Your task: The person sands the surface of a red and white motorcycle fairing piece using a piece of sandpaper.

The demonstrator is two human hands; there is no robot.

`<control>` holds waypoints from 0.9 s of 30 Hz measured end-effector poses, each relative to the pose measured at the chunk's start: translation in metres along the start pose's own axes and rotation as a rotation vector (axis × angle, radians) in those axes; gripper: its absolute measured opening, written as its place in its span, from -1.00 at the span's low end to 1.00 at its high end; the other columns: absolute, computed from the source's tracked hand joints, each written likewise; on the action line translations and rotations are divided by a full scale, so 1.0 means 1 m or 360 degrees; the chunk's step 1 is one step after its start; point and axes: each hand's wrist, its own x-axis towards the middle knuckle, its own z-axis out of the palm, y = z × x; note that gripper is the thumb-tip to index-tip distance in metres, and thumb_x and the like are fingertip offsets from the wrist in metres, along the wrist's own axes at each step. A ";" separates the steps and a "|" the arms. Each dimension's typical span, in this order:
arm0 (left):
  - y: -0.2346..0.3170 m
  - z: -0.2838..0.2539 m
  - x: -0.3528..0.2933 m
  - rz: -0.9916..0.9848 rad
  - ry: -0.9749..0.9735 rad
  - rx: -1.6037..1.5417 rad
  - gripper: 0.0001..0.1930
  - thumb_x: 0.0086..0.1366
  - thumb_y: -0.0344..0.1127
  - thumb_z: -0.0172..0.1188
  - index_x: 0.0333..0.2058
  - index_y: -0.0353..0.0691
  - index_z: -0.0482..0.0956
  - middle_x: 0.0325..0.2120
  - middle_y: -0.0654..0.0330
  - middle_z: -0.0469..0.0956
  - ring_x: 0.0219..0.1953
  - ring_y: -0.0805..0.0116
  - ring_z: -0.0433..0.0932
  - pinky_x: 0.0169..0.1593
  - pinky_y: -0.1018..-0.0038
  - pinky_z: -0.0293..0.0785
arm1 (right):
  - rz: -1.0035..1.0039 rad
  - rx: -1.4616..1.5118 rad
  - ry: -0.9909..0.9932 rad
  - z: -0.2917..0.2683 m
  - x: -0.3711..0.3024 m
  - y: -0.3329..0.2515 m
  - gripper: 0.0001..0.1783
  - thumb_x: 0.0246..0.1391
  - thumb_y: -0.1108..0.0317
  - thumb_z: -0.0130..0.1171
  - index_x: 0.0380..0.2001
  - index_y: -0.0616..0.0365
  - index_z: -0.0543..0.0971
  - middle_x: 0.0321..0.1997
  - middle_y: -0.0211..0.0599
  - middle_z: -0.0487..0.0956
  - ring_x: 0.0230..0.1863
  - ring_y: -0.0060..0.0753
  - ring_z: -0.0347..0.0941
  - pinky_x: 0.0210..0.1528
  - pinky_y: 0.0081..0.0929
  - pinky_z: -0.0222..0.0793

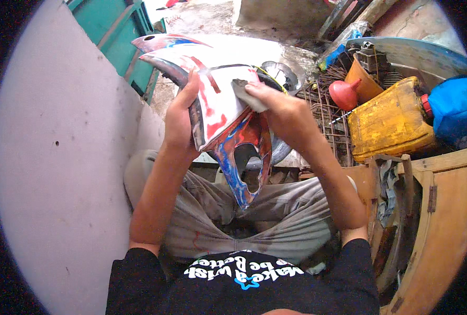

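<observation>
A motorcycle body panel (228,107), white with worn red and blue patches, is held up above my lap. Its narrow, looped lower end points toward me, while the pointed dark-edged part reaches far left. My left hand (182,118) grips the panel's left edge, thumb lying along the upper face. On the panel's right side, my right hand (288,113) pinches a small grey sheet that looks like sandpaper (250,98) and presses it against the surface. The fingers under the panel are hidden.
A pale wall (60,157) rises close on the left, with a green door (107,37) beyond. At right are a dirty yellow jerrycan (388,126), a red funnel (344,94), a blue plastic bundle (454,113) and a metal grate (328,121). A wooden cabinet door (446,226) stands nearer.
</observation>
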 end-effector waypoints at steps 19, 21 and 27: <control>0.001 -0.008 0.002 -0.0020 0.0000 -0.0084 -0.46 0.52 -0.05 -0.12 0.24 -0.38 0.25 0.12 -0.09 0.46 0.13 0.09 0.51 0.24 0.17 0.40 | 0.0025 0.0110 -0.0007 -0.004 0.006 -0.010 -0.62 0.08 0.43 0.19 0.01 0.24 0.57 0.03 -0.01 0.63 0.08 -0.14 0.60 0.12 -0.28 0.54; 0.002 -0.010 0.002 -0.0035 -0.0127 -0.0262 -0.47 0.52 -0.06 -0.11 0.23 -0.39 0.25 0.11 -0.10 0.47 0.12 0.08 0.52 0.25 0.16 0.40 | -0.0232 0.0079 0.0039 0.005 0.004 -0.028 -0.58 0.05 0.48 0.19 0.03 0.23 0.58 0.04 -0.02 0.63 0.10 -0.13 0.58 0.13 -0.29 0.53; -0.002 -0.014 0.007 -0.0066 -0.0288 -0.0414 -0.50 0.51 -0.06 -0.09 0.18 -0.38 0.30 0.02 -0.06 0.52 0.06 0.12 0.55 0.20 0.18 0.44 | -0.0188 0.0144 -0.0024 -0.007 0.003 -0.030 -0.49 -0.02 0.49 0.23 0.08 0.22 0.55 0.06 -0.03 0.62 0.11 -0.09 0.57 0.15 -0.30 0.52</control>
